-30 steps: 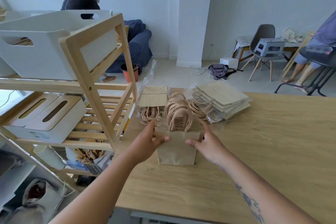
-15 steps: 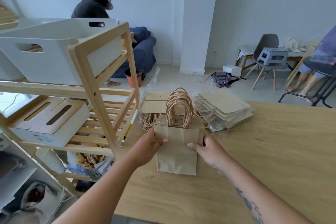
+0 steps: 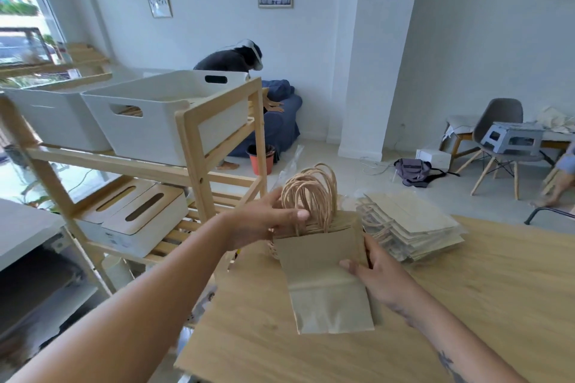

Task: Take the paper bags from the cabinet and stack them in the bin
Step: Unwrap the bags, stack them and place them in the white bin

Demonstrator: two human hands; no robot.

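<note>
A bundle of flat brown paper bags (image 3: 326, 286) with twisted rope handles (image 3: 311, 193) is lifted off the wooden table (image 3: 466, 305). My right hand (image 3: 378, 275) grips the bundle's right edge, thumb on the front. At the top left of the bundle, my left hand (image 3: 267, 218) holds the bags at the base of the handles. A white bin (image 3: 161, 121) with cut-out grips stands on the top shelf of the wooden cabinet (image 3: 193, 140) to the left. Another pile of paper bags (image 3: 413, 227) in clear wrap lies on the table behind.
A second white bin (image 3: 56, 115) sits left of the first. Two white boxes with wooden slotted lids (image 3: 137, 214) occupy the middle shelf. A person bends over a blue sofa (image 3: 277, 121) at the back. Grey chair (image 3: 497, 140), stool and a bag (image 3: 413, 169) stand on the floor to the right.
The bundle of bags has risen from the table and tilted up. My left hand moved from the bundle's left edge up to the handles. The camera has tilted upward.
</note>
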